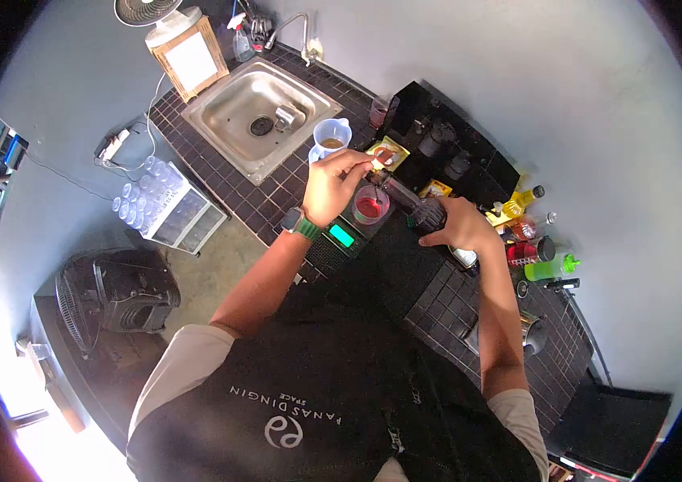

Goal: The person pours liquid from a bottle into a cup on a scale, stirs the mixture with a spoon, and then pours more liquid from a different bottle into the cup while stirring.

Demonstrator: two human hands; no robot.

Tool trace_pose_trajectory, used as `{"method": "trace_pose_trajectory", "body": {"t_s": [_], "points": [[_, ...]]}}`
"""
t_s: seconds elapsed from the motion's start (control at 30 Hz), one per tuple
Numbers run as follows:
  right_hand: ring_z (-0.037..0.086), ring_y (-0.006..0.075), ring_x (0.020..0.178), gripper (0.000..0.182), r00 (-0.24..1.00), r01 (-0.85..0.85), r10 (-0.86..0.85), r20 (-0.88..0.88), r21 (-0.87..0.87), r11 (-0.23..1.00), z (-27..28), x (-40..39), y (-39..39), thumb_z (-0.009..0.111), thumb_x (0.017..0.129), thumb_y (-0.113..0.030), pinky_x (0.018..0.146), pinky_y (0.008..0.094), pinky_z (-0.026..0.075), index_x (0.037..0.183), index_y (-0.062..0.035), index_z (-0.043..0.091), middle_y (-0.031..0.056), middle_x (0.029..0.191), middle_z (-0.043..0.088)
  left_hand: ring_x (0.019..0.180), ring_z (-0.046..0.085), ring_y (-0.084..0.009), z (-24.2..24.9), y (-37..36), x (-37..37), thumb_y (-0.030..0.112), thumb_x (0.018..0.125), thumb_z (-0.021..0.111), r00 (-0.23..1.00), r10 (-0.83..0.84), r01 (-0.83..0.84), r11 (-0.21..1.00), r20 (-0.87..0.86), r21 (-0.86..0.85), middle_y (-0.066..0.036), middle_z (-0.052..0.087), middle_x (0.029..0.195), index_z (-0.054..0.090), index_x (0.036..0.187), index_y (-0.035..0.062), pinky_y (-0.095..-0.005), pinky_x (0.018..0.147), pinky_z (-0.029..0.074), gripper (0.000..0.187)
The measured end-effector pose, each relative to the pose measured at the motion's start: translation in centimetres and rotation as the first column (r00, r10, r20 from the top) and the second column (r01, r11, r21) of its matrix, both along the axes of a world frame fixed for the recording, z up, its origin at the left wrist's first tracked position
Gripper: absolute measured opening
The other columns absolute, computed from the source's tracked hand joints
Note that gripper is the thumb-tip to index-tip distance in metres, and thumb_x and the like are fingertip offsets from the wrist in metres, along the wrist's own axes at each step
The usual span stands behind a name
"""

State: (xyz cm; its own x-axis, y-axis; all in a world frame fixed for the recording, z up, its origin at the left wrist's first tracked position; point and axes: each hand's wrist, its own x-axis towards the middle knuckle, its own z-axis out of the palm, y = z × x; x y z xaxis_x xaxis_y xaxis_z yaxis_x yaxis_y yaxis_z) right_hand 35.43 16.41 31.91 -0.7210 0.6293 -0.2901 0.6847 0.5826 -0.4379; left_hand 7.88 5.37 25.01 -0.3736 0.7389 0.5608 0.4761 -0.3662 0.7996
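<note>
My right hand (465,227) is wrapped round the ribbed dark end of a dark see-through bottle (400,191). The bottle tilts, its narrow end pointing up and left towards my other hand. There, my left hand (331,189) has its thumb and fingers pinched on a small white and reddish piece (379,163), whose kind I cannot make out. Below the bottle's narrow end, a clear cup (371,210) with red liquid in the bottom stands on a black digital scale (343,246) with a lit green display.
Behind my left hand stands a clear measuring jug (331,132) with brownish liquid. A steel sink (245,165) lies beyond, left of a black stove (457,136). Yellow packets (393,149) lie by the stove. Bottles, including a green squeeze bottle (548,268), line the wall at right.
</note>
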Motion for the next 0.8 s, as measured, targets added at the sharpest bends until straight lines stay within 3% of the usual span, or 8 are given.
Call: {"method": "trace_pose_trajectory", "body": {"t_s": [0.17, 0.27, 0.57, 0.8], "points": [[0.073, 0.0462, 0.104, 0.079, 1.000, -0.002, 0.002, -0.021, 0.001, 1.000, 0.2, 0.0, 0.0, 0.100, 0.066, -0.041, 0.093, 0.0476, 0.056, 0.120, 0.0080, 0.070, 0.0314, 0.105, 0.075, 0.079, 0.077, -0.0118, 0.2, 0.0, 0.1, 0.003, 0.097, 0.080, 1.000, -0.007, 0.007, 1.000, -0.003, 0.004, -0.009, 0.081, 0.094, 0.081, 0.110, 0.0002, -0.0277, 0.072, 0.059, 0.013], [0.075, 0.0439, 0.104, 0.080, 1.000, 0.010, -0.011, 0.019, 0.024, 1.000, 0.5, -0.2, -0.2, 0.100, 0.064, -0.041, 0.096, 0.0468, 0.058, 0.126, 0.0038, 0.074, 0.0282, 0.107, 0.078, 0.079, 0.077, -0.0121, 0.4, 0.0, 0.2, 0.003, 0.097, 0.080, 1.000, -0.005, 0.005, 1.000, 0.007, 0.002, -0.009, 0.081, 0.094, 0.081, 0.110, 0.0002, -0.0278, 0.072, 0.059, 0.013], [0.073, 0.0478, 0.109, 0.085, 1.000, -0.005, 0.005, 0.009, 0.042, 0.999, 0.8, -0.3, -0.1, 0.101, 0.063, -0.042, 0.099, 0.0481, 0.056, 0.125, 0.0094, 0.072, 0.0334, 0.112, 0.075, 0.079, 0.077, -0.0118, 0.3, 0.2, 0.0, 0.002, 0.096, 0.081, 1.000, 0.004, -0.004, 1.000, 0.003, -0.003, -0.009, 0.080, 0.091, 0.081, 0.109, 0.0003, -0.0277, 0.072, 0.059, 0.013], [0.073, 0.0479, 0.106, 0.081, 1.000, -0.009, 0.007, -0.030, -0.044, 0.999, 0.6, -0.3, 0.2, 0.101, 0.064, -0.040, 0.096, 0.0475, 0.056, 0.121, 0.0098, 0.072, 0.0330, 0.109, 0.075, 0.077, 0.076, -0.0113, 0.1, 0.2, -0.1, 0.002, 0.096, 0.081, 1.000, 0.009, -0.008, 1.000, -0.019, 0.023, -0.008, 0.080, 0.090, 0.081, 0.109, 0.0007, -0.0274, 0.071, 0.058, 0.013]]}}
